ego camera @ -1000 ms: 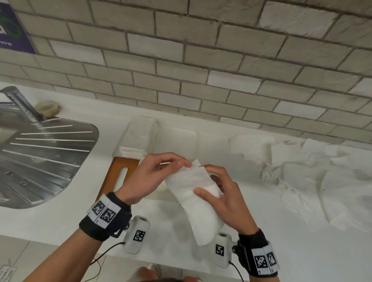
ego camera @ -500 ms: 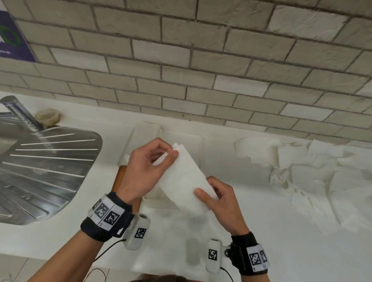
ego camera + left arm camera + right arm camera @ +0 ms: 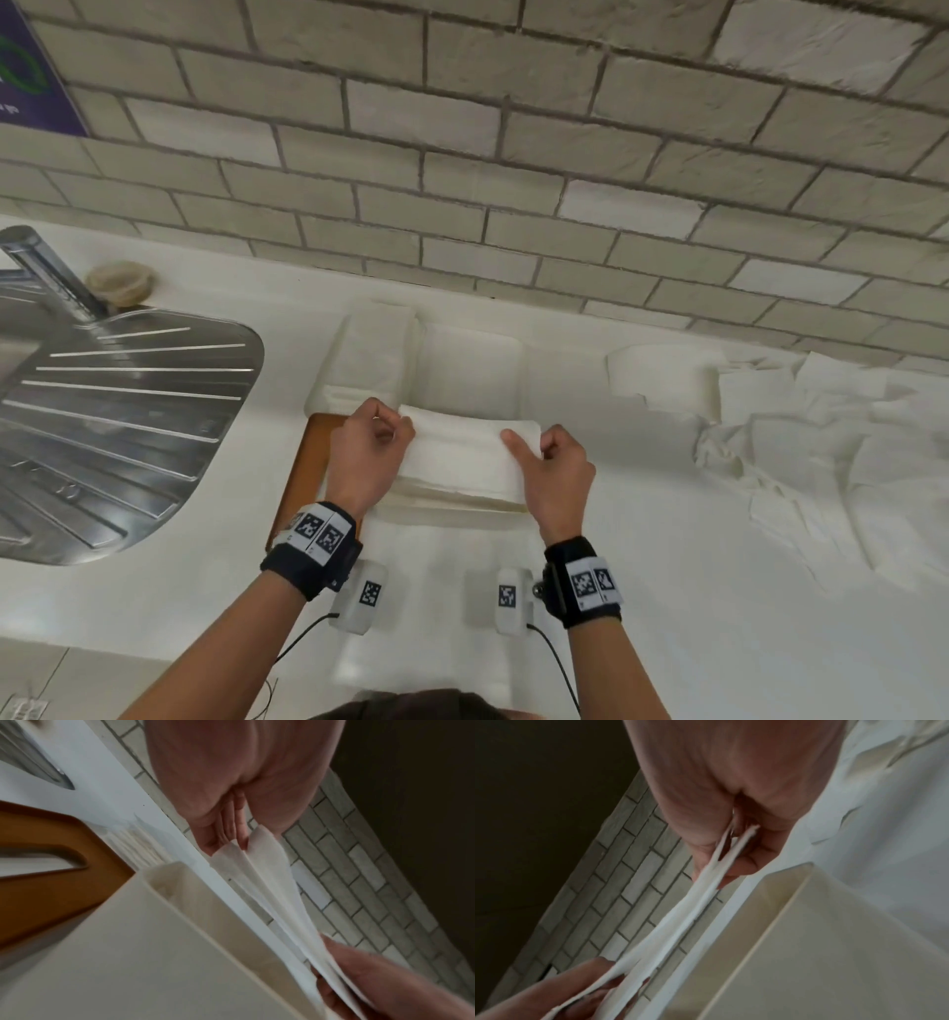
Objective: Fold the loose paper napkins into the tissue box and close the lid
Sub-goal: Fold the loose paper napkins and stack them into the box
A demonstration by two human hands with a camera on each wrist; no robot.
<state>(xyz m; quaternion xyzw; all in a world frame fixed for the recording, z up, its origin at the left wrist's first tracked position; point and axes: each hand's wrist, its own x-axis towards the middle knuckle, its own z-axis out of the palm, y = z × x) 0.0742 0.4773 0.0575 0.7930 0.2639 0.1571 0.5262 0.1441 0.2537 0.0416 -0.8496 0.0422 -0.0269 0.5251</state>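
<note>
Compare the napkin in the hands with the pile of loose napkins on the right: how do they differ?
The held napkin is folded into a flat strip; the loose napkin pile is crumpled and spread out. The held napkin is pinched at its ends by the left hand and right hand over the tissue box; the pile lies untouched on the counter. Both are white paper.

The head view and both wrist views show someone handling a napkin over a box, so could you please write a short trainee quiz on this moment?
1. True or false: the left hand and the right hand each pinch one end of the folded napkin.
2. What lies on the counter to the person's right?
A. a pile of loose napkins
B. a stack of plates
C. a kettle
3. Fill in: the brown lid lies on the ___ side of the box.

Key: 1 true; 2 A; 3 left.
</note>
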